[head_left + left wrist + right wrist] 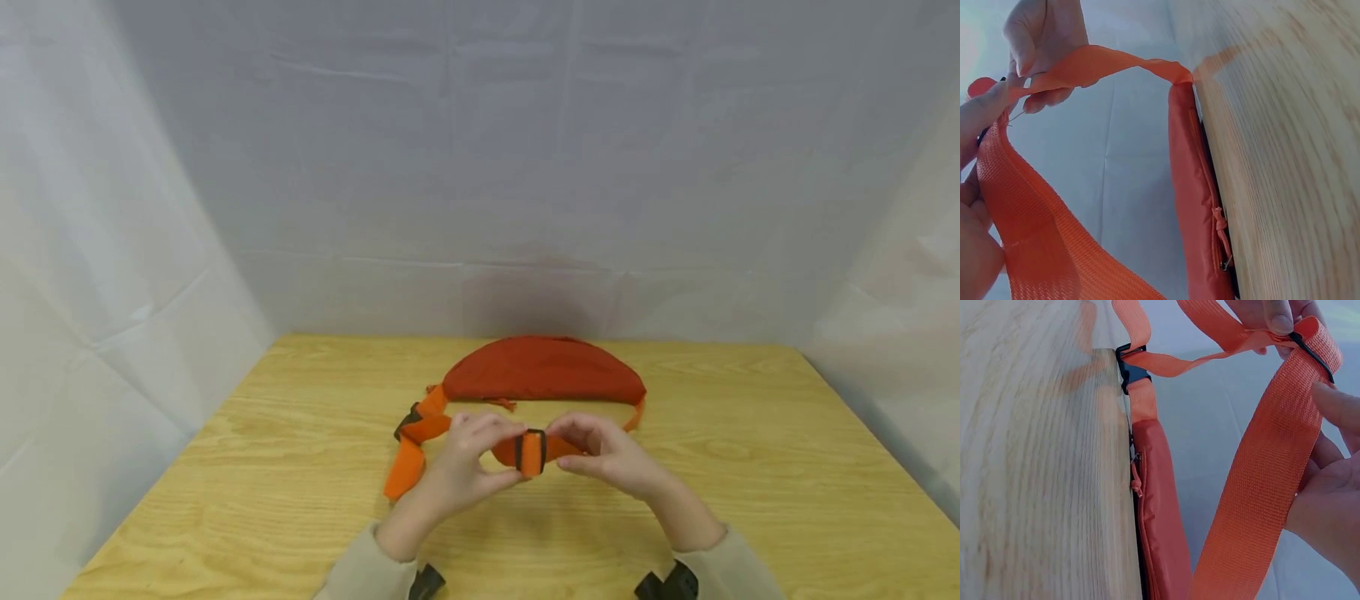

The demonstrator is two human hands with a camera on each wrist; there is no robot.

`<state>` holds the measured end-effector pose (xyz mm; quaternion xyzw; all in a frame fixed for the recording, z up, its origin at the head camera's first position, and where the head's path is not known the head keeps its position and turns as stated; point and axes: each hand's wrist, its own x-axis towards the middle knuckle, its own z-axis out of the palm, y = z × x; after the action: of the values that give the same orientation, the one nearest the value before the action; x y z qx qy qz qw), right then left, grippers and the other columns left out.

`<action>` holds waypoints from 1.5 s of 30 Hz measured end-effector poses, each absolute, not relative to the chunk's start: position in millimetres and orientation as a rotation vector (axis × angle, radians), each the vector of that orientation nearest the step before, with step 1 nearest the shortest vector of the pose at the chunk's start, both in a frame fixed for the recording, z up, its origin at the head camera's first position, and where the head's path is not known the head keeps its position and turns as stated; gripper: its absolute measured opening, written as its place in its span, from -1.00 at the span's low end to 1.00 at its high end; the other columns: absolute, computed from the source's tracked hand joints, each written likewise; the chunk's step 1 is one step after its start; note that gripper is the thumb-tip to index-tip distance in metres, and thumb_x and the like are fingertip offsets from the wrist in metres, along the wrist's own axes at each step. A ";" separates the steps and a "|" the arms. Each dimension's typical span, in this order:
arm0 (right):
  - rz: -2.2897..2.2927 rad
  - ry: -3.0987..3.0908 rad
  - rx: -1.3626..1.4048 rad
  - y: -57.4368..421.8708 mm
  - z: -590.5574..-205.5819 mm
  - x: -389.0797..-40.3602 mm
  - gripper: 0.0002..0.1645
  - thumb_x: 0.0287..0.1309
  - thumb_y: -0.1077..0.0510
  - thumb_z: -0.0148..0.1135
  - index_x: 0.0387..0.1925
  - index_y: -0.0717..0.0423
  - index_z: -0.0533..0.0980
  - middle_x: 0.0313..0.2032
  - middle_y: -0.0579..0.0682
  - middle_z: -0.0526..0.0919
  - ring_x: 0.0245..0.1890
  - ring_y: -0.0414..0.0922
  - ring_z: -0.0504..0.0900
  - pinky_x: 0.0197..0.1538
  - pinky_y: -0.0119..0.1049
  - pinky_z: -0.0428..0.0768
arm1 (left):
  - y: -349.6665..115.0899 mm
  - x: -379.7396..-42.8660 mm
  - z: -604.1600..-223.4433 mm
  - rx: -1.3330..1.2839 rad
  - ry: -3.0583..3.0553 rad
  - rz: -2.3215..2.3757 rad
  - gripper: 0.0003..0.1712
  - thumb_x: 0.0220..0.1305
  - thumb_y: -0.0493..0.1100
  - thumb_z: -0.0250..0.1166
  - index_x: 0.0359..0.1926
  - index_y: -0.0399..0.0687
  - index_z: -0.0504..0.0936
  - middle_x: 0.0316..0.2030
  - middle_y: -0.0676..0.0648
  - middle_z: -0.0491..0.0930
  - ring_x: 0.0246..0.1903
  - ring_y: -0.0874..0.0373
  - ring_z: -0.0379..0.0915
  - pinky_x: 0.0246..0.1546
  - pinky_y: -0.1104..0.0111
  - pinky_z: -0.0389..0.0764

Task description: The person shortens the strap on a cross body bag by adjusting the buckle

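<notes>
A red waist bag (543,371) lies on the table with its orange strap (1029,200) raised toward me. In the head view my left hand (465,458) pinches the black strap slider (542,450) at its left side, thumb below and fingertips above. An orange fold of webbing (532,455) passes through the slider. My right hand (611,454) holds the strap just right of the slider, thumb and fingers curled about it. The right wrist view shows the slider edge-on (1313,356) between both hands. Parts of the fingers are hidden behind the webbing.
A black side-release buckle (1134,367) joins the strap at the bag's left end. A loose orange strap end (406,468) hangs left of my left hand. The wooden table (247,467) has pale sheeting (525,167) behind it and at its sides.
</notes>
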<state>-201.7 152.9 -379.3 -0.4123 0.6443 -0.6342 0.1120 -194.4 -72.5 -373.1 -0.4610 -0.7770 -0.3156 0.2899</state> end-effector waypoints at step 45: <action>-1.813 2.057 -1.088 147.2 -376.2 -197.1 -0.72 0.15 0.30 0.06 -0.15 0.46 0.43 -0.26 0.03 0.56 -0.28 -0.17 0.52 -0.22 -0.31 0.48 | -72.6 -195.6 -373.2 -1.212 -2.095 -0.872 -0.44 -0.32 -0.16 0.51 -0.16 -0.17 0.59 -0.28 0.01 0.55 -0.28 0.21 0.44 -0.27 0.26 0.18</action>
<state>-197.1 147.2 -376.2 -0.3670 0.6942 -0.6117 0.0958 -195.6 -72.6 -373.2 -0.4522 -0.7816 -0.3253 0.2808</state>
